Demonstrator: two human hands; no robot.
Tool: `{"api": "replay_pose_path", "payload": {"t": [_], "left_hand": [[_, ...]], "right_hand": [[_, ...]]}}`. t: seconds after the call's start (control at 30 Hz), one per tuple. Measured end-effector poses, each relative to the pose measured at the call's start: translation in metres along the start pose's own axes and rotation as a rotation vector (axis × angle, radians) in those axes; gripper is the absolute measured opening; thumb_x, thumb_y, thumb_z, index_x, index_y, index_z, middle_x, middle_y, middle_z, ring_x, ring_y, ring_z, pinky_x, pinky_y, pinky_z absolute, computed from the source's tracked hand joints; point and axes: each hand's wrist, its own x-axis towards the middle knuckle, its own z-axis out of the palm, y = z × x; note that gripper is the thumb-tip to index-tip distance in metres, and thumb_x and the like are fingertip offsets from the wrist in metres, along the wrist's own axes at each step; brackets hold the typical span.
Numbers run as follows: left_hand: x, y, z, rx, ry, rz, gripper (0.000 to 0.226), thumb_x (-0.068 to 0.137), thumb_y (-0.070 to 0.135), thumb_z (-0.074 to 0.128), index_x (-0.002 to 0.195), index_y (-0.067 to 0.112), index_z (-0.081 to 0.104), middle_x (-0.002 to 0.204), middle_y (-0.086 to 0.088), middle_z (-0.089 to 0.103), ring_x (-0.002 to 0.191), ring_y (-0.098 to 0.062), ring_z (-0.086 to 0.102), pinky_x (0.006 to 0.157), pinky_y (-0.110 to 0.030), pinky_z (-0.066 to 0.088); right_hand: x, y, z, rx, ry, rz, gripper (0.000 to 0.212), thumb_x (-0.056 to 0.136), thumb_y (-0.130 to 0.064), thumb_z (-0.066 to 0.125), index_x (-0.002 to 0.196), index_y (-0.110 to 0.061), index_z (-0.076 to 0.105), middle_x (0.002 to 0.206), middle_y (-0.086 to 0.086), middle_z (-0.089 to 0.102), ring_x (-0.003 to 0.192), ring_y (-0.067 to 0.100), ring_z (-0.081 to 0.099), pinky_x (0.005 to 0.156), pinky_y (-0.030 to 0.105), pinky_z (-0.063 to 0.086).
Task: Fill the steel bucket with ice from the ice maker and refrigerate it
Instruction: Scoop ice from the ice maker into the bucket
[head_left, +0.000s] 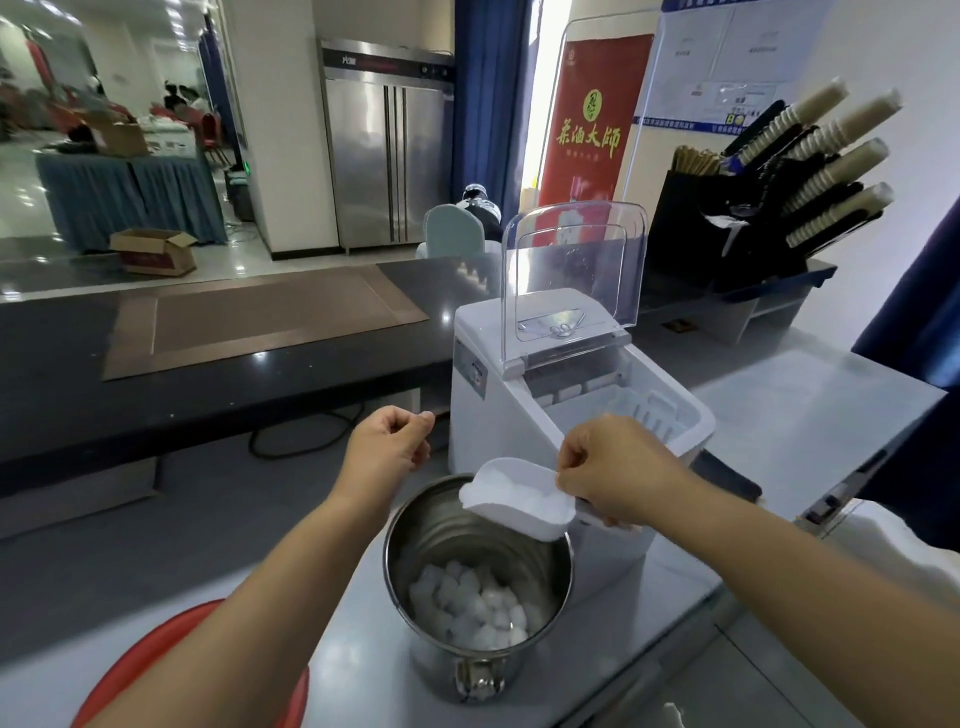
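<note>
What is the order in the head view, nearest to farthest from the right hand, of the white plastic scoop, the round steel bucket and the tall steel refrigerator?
1. White plastic scoop, held in the right hand.
2. Round steel bucket, just below.
3. Tall steel refrigerator, far behind, left.

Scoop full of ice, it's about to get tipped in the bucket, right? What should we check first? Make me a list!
1. Scoop above the steel bucket: ok, it hangs over the far rim.
2. Hold on the scoop: ok, the right hand grips its handle.
3. Scoop loaded: ok, an ice load sits in it.
4. Room in the bucket: ok, ice cubes cover only the bottom.
5. Bucket steadied: not ok, the left hand hovers beside it, fingers curled, touching nothing.
6. Ice maker lid up for another scoop: ok.
</note>
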Motion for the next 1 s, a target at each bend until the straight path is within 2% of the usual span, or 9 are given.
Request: {"api": "replay_pose_path", "payload": {"t": [0.1,0.2,0.27,0.33,0.47,0.7,0.9,1.0], "left_hand": [[-0.004,-0.002,-0.005,-0.003,-0.01,-0.008,0.021,0.092,0.022,0.058,0.079,0.006,0.058,0.06,-0.004,0.057,0.054,-0.012,0.049,0.055,-0.021,0.044],[-0.008,-0.003,-0.009,-0.007,-0.023,-0.019,0.021,0.092,0.021,0.059,0.078,0.006,0.057,0.06,-0.004,0.057,0.055,-0.013,0.049,0.056,-0.023,0.044],[-0.01,-0.003,-0.01,0.002,-0.032,-0.024,0.021,0.092,0.022,0.058,0.078,0.007,0.058,0.061,-0.004,0.057,0.057,-0.014,0.049,0.057,-0.023,0.044],[-0.013,-0.004,-0.011,0.013,-0.037,-0.024,0.021,0.092,0.022,0.058,0.078,0.006,0.058,0.062,-0.004,0.058,0.058,-0.015,0.05,0.057,-0.024,0.045],[-0.016,-0.005,-0.011,0.016,-0.04,-0.021,0.021,0.091,0.022,0.06,0.076,0.007,0.058,0.06,-0.004,0.058,0.059,-0.016,0.051,0.059,-0.025,0.046],[-0.017,-0.003,-0.011,0.02,-0.032,-0.022,0.02,0.091,0.022,0.06,0.078,0.007,0.059,0.06,-0.003,0.059,0.059,-0.016,0.052,0.059,-0.026,0.047],[-0.014,0.002,-0.007,0.015,-0.011,-0.013,0.02,0.092,0.022,0.059,0.078,0.008,0.059,0.061,-0.003,0.059,0.058,-0.014,0.052,0.059,-0.025,0.047],[-0.012,0.006,-0.005,0.004,-0.008,0.007,0.021,0.092,0.022,0.058,0.077,0.008,0.059,0.06,-0.002,0.059,0.055,-0.012,0.052,0.056,-0.021,0.046]], "right_hand": [[-0.009,-0.005,0.022,-0.201,0.016,-0.037,0.022,0.078,-0.009,0.055,0.059,-0.021,0.056,0.063,-0.004,0.059,0.052,0.013,0.053,0.05,0.02,0.038],[-0.009,-0.006,0.046,-0.281,-0.028,-0.043,0.018,0.08,-0.009,0.053,0.076,-0.02,0.066,0.087,0.004,0.068,0.084,0.023,0.061,0.065,0.022,0.038],[-0.007,-0.006,0.063,-0.339,-0.066,-0.046,0.02,0.082,-0.007,0.052,0.088,-0.015,0.07,0.096,0.007,0.068,0.092,0.026,0.062,0.07,0.025,0.044],[-0.005,-0.008,0.076,-0.394,-0.089,-0.045,0.023,0.083,-0.007,0.051,0.096,-0.013,0.069,0.101,0.009,0.068,0.094,0.028,0.062,0.075,0.029,0.048],[-0.002,-0.018,0.088,-0.473,-0.094,-0.093,0.024,0.083,-0.005,0.051,0.1,-0.011,0.066,0.105,0.012,0.065,0.096,0.031,0.061,0.07,0.03,0.044],[0.0,-0.026,0.081,-0.588,-0.019,-0.198,0.019,0.085,-0.003,0.05,0.094,-0.01,0.064,0.099,0.011,0.064,0.089,0.031,0.06,0.064,0.03,0.037],[0.002,-0.019,0.057,-0.42,0.105,-0.248,0.018,0.083,-0.015,0.053,0.091,-0.02,0.069,0.094,0.005,0.066,0.087,0.027,0.06,0.065,0.027,0.04],[0.004,-0.016,0.036,-0.323,0.158,-0.238,0.014,0.082,-0.022,0.056,0.085,-0.024,0.07,0.083,-0.002,0.064,0.079,0.021,0.057,0.063,0.026,0.042]]}}
